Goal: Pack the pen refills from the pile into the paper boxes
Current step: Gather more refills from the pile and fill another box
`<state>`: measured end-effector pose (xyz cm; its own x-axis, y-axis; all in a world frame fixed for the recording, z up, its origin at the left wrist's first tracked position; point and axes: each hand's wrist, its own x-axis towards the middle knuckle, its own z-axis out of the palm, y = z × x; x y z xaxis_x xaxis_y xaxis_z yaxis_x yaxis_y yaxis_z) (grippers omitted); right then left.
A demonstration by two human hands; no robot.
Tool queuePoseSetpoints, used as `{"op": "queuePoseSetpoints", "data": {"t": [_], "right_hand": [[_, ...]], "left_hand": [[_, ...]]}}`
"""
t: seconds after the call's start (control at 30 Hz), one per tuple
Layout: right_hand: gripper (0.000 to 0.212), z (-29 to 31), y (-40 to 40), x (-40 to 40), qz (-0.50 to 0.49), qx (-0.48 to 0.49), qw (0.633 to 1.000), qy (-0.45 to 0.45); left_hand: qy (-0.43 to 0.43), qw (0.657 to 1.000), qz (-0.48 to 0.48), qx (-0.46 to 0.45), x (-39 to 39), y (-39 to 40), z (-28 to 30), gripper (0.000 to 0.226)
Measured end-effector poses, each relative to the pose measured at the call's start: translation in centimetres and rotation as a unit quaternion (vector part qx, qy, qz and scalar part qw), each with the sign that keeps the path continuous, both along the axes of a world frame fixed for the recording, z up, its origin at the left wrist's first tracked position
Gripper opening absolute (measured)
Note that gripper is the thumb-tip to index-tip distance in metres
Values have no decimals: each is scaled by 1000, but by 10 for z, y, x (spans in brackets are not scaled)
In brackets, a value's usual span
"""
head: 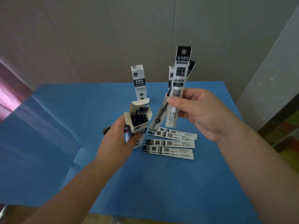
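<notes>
Near centre on the blue table (pixel 161 183): pile of packaged pen refills (pixel 169 143), lying flat. Just left, left hand (pixel 116 141), fingers curled round an open paper box (pixel 137 125) with refills inside. Above the pile, right hand (pixel 200 113) pinches several refill packets (pixel 177 92), fanned. Farther back, two closed boxes (pixel 139 83) stand upright.

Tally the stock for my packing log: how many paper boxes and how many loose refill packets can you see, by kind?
Paper boxes: 3, one open box in the left hand, one closed box standing behind it, one box partly hidden.
Refill packets on the table: 4.
Refill packets in the right hand: at least 2.
Total: at least 9.
</notes>
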<state>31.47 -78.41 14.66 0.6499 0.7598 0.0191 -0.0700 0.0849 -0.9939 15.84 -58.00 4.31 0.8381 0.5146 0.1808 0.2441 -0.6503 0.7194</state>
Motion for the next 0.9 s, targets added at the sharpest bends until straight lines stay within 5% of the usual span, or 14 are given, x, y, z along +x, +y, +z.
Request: {"op": "queuePoseSetpoints", "data": {"t": [0.2, 0.43, 0.9], "right_hand": [[7, 13, 13, -11, -86, 40, 989, -109], [15, 26, 26, -15, -122, -44, 938, -320], [16, -12, 48, -4, 30, -205, 914, -350]], "left_hand": [[-18, 1000, -14, 18, 0, -3, 5, 63], [-28, 999, -26, 34, 0, -8, 7, 65], [-21, 998, -39, 50, 1, -9, 9, 55]]}}
